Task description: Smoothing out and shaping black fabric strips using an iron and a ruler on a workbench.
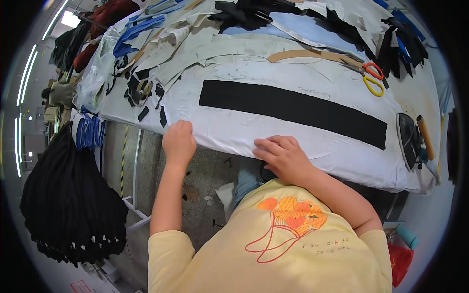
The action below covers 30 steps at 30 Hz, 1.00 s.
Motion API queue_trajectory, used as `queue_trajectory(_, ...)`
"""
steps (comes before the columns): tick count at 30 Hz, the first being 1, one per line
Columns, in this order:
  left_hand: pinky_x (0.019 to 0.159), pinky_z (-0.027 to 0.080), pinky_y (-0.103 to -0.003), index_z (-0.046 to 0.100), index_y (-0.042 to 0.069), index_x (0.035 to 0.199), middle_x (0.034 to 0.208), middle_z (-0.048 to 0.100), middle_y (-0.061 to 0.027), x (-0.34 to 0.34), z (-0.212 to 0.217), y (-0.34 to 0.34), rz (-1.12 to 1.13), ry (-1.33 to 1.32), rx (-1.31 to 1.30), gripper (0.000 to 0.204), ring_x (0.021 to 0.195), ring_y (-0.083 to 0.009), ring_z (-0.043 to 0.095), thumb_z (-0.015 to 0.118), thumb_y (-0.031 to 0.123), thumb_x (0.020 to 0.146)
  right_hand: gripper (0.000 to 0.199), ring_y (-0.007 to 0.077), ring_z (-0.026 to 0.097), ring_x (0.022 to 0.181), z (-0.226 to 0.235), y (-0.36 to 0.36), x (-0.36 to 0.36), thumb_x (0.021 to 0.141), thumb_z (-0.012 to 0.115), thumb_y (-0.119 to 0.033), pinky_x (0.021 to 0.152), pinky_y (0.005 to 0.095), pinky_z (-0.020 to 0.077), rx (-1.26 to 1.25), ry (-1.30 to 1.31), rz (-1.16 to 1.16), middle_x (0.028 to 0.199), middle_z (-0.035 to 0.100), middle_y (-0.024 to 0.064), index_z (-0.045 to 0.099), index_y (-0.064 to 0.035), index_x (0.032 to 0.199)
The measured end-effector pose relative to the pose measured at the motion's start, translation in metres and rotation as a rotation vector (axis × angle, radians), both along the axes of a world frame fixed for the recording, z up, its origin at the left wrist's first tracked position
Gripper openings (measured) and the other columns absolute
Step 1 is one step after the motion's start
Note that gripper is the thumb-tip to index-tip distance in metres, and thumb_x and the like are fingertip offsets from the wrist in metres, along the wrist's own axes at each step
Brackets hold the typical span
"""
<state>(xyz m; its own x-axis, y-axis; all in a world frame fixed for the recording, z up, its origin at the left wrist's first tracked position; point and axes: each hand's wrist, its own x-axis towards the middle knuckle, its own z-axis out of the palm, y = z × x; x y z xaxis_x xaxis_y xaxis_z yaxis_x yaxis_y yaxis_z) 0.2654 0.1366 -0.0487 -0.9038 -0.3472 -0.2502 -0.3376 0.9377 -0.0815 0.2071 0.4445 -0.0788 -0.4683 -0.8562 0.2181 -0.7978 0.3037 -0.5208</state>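
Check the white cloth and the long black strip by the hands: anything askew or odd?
Nothing stands out. The long black fabric strip lies flat and straight on the white cloth-covered table. The left hand and right hand rest on the cloth's near edge. The red-and-yellow-handled scissors lie apart from it.

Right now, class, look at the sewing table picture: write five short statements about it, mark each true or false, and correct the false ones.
1. A long black fabric strip lies flat on the white cloth. True.
2. The left hand holds the scissors. False: the scissors lie far off on the table; the hand rests at the cloth's near edge.
3. The right hand rests on the cloth's edge. True.
4. The scissors have blue handles. False: one red, one yellow.
5. An iron sits past the strip's right end. True.
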Motion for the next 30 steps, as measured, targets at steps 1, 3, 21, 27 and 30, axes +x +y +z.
queue_trajectory(1, 0.094, 0.046, -0.045, 0.06, 0.008, 0.104, 0.111, 0.06, -0.0121, 0.0, -0.011, 0.006, -0.198, 0.322, 0.062, 0.032, 0.109, -0.034, 0.056, 0.06, 0.003, 0.073, 0.056, 0.0249, 0.053, 0.118, -0.002, -0.006, 0.0, 0.075, 0.074, -0.016, 0.096, 0.0393, 0.0432, 0.062, 0.015, 0.067, 0.132, 0.054, 0.0041, 0.056, -0.011, 0.127)
queue_trajectory(3, 0.097, 0.044, -0.046, 0.061, 0.009, 0.105, 0.114, 0.06, -0.0116, -0.003, -0.02, 0.033, -0.481, 0.643, 0.286, 0.033, 0.114, -0.0337, 0.055, 0.061, 0.003, 0.072, 0.051, 0.0238, 0.055, 0.109, 0.0, -0.03, 0.0, 0.072, 0.075, -0.016, 0.09, 0.0387, 0.0447, -0.036, 0.015, 0.018, 0.125, 0.055, 0.0038, 0.059, -0.0117, 0.12)
queue_trajectory(21, 0.091, 0.044, -0.047, 0.058, 0.009, 0.117, 0.118, 0.056, -0.012, 0.027, -0.052, 0.04, -0.009, 0.6, 0.125, 0.035, 0.107, -0.0344, 0.054, 0.065, 0.017, 0.084, 0.051, 0.0301, 0.053, 0.114, -0.005, -0.143, -0.166, 0.081, 0.05, 0.008, 0.098, 0.0368, 0.0472, 0.2, 0.069, -0.127, 0.14, 0.054, -0.0009, 0.06, -0.0095, 0.127)
queue_trajectory(27, 0.095, 0.043, -0.048, 0.054, 0.011, 0.126, 0.13, 0.054, -0.0124, 0.015, -0.037, 0.029, -0.166, 0.761, 0.033, 0.044, 0.111, -0.0366, 0.053, 0.065, 0.018, 0.084, 0.058, 0.032, 0.054, 0.11, -0.008, -0.152, -0.162, 0.078, 0.049, 0.009, 0.099, 0.0374, 0.0471, 0.139, 0.112, -0.102, 0.14, 0.053, -0.0005, 0.058, -0.0122, 0.132)
queue_trajectory(30, 0.094, 0.045, -0.044, 0.054, 0.01, 0.129, 0.133, 0.053, -0.0092, 0.016, -0.061, 0.019, 0.026, 0.66, -0.15, 0.049, 0.108, -0.0336, 0.053, 0.066, 0.024, 0.083, 0.047, 0.0303, 0.055, 0.112, -0.027, -0.142, -0.163, 0.084, 0.054, -0.003, 0.095, 0.0393, 0.0488, 0.149, 0.177, -0.151, 0.139, 0.054, -0.0023, 0.059, -0.0165, 0.128)
